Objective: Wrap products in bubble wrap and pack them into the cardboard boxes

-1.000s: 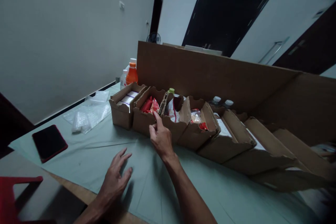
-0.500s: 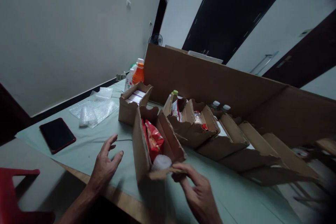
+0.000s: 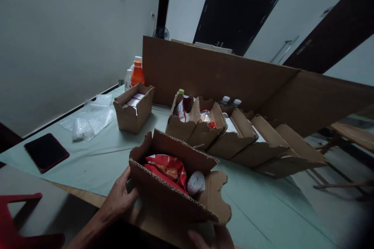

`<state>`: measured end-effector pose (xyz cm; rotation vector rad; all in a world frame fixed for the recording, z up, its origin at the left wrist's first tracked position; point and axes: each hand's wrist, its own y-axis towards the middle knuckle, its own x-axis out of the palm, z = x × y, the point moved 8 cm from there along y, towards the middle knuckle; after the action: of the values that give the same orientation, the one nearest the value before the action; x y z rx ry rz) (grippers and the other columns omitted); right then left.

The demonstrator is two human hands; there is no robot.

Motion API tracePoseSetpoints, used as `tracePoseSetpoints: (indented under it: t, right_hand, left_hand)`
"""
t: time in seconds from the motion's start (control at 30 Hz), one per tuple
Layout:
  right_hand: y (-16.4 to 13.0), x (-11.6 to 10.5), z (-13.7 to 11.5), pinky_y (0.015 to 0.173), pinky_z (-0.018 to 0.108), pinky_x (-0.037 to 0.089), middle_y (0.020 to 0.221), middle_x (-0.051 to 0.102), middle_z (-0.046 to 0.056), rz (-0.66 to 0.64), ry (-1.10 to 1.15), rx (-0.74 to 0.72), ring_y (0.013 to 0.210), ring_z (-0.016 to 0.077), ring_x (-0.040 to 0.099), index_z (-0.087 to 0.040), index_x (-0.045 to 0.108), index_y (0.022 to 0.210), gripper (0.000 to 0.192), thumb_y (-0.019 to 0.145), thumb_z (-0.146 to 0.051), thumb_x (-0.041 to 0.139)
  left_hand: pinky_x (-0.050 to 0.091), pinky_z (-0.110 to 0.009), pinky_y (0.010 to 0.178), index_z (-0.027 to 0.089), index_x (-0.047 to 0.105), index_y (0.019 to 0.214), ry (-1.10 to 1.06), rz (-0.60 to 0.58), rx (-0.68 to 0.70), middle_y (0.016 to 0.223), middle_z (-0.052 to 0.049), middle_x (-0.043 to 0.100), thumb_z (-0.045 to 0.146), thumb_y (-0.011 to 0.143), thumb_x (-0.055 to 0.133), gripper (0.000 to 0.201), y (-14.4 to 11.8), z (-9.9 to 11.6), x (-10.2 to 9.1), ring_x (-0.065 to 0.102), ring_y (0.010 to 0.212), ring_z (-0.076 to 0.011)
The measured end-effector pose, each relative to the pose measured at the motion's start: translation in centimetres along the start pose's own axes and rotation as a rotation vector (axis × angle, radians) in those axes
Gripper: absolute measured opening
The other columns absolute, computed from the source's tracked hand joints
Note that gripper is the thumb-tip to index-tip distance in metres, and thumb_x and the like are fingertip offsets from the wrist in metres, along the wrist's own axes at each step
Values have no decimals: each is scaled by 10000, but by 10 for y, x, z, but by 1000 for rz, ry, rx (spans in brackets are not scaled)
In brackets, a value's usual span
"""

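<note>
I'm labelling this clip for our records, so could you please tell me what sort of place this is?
Probably a plain indoor room used for packing small parcels: a cloth-covered table holds a row of cardboard boxes with snack packets, bubble wrap lies nearby, and dark doors line the bare walls.

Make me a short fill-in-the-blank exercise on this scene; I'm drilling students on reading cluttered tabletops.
1. The left hand grips the end of a cardboard box that holds a ____ snack packet.
2. The bottle behind the small box of white cartons has an ____ cap.
3. The phone lies ____ the bubble wrap, not on it.

Missing words: red; orange; beside
</note>
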<state>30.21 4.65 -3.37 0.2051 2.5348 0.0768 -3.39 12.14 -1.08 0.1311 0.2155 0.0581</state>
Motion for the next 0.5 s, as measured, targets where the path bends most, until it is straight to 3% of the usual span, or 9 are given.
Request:
tracePoseSetpoints:
  t: [0.13,0.3,0.5]
  right_hand:
    - [3,13,15,941,479,575,1264,696,92,151,-7,-10,1230,385,606,-269,711,1197,531,682,-377,783]
    - [10,12,29,916,471,580,1099,754,85,153,35,-1,1170,384,638,-271,746,1108,420,720,-430,746]
    - [46,-9,7,964,427,533,1175,721,119,157,37,8,1136,339,642,-206,683,1191,478,787,-461,687]
  left_hand:
    - [491,-459,1065,146,606,1259,64,76,-41,1257,-134,685,382,767,628,546,-4,-15,2,599,1251,-326]
    - [527,-435,1020,157,612,1221,39,121,-72,1218,-126,700,421,762,657,532,-10,-21,9,635,1193,-323]
    - [515,-407,1023,150,554,1333,-28,39,-60,1306,-134,648,362,833,632,549,6,-12,43,602,1233,-299]
